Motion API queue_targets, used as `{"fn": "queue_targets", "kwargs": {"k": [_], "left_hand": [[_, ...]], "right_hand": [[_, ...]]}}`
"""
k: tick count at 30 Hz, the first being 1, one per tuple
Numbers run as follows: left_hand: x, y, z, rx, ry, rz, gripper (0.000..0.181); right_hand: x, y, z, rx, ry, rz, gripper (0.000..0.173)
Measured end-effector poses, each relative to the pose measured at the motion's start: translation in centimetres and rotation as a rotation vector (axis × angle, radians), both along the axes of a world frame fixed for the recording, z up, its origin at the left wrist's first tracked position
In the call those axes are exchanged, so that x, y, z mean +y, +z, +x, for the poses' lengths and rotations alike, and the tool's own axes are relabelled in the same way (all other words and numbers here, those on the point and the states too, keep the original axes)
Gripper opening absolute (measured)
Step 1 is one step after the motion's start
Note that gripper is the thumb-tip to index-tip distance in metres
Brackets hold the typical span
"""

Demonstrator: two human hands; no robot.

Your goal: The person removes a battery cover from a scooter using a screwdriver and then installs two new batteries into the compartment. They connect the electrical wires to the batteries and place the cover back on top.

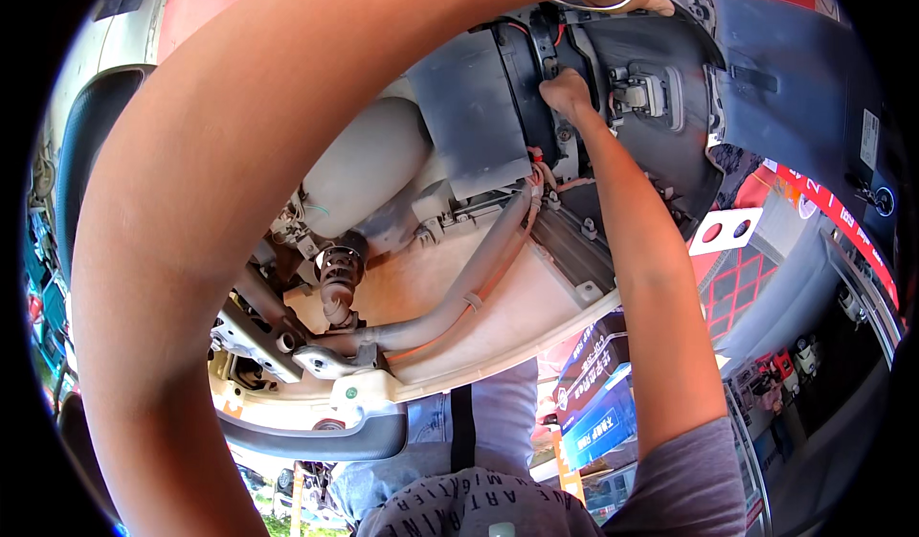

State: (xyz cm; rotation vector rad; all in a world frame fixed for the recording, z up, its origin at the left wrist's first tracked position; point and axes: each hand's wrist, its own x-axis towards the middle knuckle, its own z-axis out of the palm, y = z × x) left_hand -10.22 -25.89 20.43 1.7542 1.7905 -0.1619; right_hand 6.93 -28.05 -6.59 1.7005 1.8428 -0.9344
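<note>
An electric scooter's exposed body spreads out before me. My right hand [567, 93] is balled up against a dark metal bracket [549, 59] inside the rear compartment. Whatever its fingers touch is hidden by the hand. Reaching over the top, my left hand [650, 0], with a white band at the wrist, lies by the rim of a dark plastic shell [686, 24]. Only part of it shows, so its grip cannot be judged. Close by my right hand are a flat dark grey panel [477, 117], red-plugged wiring [535, 155] and a lamp fitting's back [644, 97].
A bent frame tube [445, 311] with an orange cable crosses the cream body panel [517, 278]. A coil-spring shock absorber [339, 268] stands to its left. A curved black grab handle [330, 436] borders the near side. Printed boxes [592, 393] stand near my right arm.
</note>
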Motion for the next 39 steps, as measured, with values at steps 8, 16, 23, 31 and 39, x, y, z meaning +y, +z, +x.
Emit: {"fn": "queue_targets", "kwargs": {"k": [8,16,23,31,39], "left_hand": [[0.0,-0.6,0.1,-0.039,0.064,0.063,0.055],[-0.3,-2.6,0.7,0.101,0.033,0.214,0.065],[0.0,-4.3,-0.4,0.075,-0.028,0.241,0.06],[0.1,-2.8,0.2,0.005,-0.047,0.233,0.051],[0.2,-2.3,0.3,0.062,-0.08,0.174,0.046]], "right_hand": [[0.0,3.1,-0.2,0.003,0.024,-0.142,0.054],[-0.2,6.8,-1.0,-0.073,0.306,-0.234,0.033],[-0.9,17.5,-0.7,0.435,0.509,-0.188,0.024],[-6.3,24.4,7.2,0.947,-0.022,0.28,0.013],[-7.7,23.5,9.5,1.164,-0.31,0.527,0.017]]}}
